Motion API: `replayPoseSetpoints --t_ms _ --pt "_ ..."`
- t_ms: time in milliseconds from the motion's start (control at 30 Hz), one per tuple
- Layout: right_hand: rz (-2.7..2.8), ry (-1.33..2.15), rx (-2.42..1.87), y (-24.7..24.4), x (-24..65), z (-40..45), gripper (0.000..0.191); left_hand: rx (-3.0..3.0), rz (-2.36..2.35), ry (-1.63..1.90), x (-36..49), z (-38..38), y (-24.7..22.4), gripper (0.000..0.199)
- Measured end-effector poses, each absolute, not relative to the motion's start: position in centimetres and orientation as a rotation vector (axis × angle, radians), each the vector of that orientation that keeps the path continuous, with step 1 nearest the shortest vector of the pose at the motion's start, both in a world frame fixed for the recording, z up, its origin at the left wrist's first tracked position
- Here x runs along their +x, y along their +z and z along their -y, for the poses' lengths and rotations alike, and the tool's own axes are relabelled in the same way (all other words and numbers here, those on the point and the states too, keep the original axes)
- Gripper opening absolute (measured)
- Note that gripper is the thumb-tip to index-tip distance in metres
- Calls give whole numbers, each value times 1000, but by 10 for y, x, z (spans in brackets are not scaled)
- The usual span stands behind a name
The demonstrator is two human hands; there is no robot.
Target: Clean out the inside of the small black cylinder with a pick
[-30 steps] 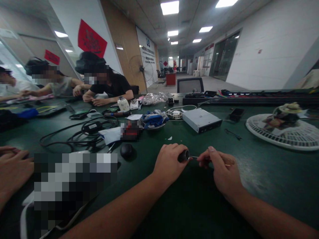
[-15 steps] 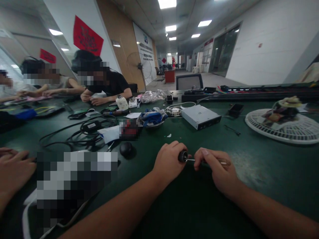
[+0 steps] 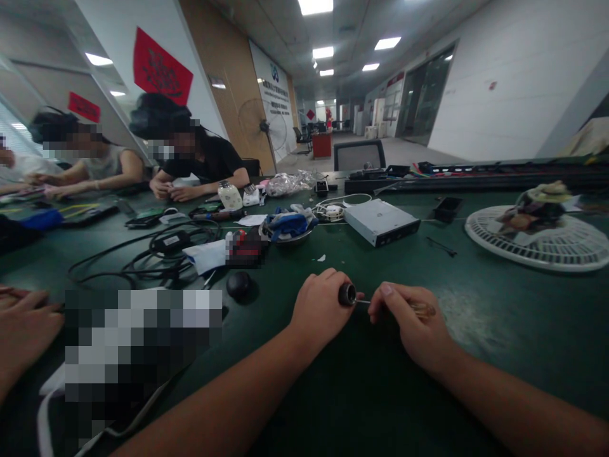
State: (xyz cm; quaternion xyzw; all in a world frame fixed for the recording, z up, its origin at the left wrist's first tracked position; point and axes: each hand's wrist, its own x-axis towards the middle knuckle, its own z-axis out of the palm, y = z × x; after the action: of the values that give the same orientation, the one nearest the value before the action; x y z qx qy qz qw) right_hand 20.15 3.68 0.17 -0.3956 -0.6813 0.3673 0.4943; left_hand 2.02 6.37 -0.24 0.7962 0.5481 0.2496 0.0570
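My left hand (image 3: 320, 303) is closed around a small dark cylindrical part (image 3: 347, 293) with a round open end facing right. Most of that part is hidden by my fingers, so its kind does not show. In my right hand (image 3: 413, 317) is a screwdriver (image 3: 423, 309) with a translucent amber handle, gripped between thumb and fingers. Its thin metal shaft points left to the rim of the dark part. Whether the tip touches it, I cannot tell. Both hands are just above the green table (image 3: 380, 406).
A black computer mouse (image 3: 239, 285) lies left of my hands. Beyond are a bowl (image 3: 292, 238) with blue cloth, a silver disc drive (image 3: 380, 221) and a white fan grille (image 3: 542, 244). Black cables (image 3: 143, 260) coil at left. Another person's hand (image 3: 28, 324) rests at the left edge.
The dark part's open end has turned slightly toward the camera, and the screwdriver shaft now sits at its lower right edge. The whole view has shifted a little.
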Motion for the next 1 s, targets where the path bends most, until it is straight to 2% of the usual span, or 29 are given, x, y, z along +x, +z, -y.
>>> replayPoseSetpoints --t_ms 133,300,400,567,667,800,867,1000 --pt "1578 637 -1065 -1 201 -37 32 2394 -1719 800 20 -65 -2 21" --pt "2002 486 -1191 0 196 -36 18 2339 -1808 739 20 -64 -1 19" --pt "2159 414 -1282 -2 194 -37 15 2354 -1798 702 20 -64 -1 16" --pt "1680 719 -1300 -9 200 -49 29 2435 -1703 648 21 -64 -2 12" --pt "1422 852 -1246 -11 203 -55 33 2554 -1445 550 21 -63 -1 13" --pt "1304 872 -1176 -8 202 -55 34 2750 -937 472 24 -55 6 26" --pt "1266 878 -1166 -6 201 -55 35 2776 -830 526 26 -49 10 37" --pt "1161 923 -1166 -5 200 -55 37 2831 -684 450 32 -40 17 42"
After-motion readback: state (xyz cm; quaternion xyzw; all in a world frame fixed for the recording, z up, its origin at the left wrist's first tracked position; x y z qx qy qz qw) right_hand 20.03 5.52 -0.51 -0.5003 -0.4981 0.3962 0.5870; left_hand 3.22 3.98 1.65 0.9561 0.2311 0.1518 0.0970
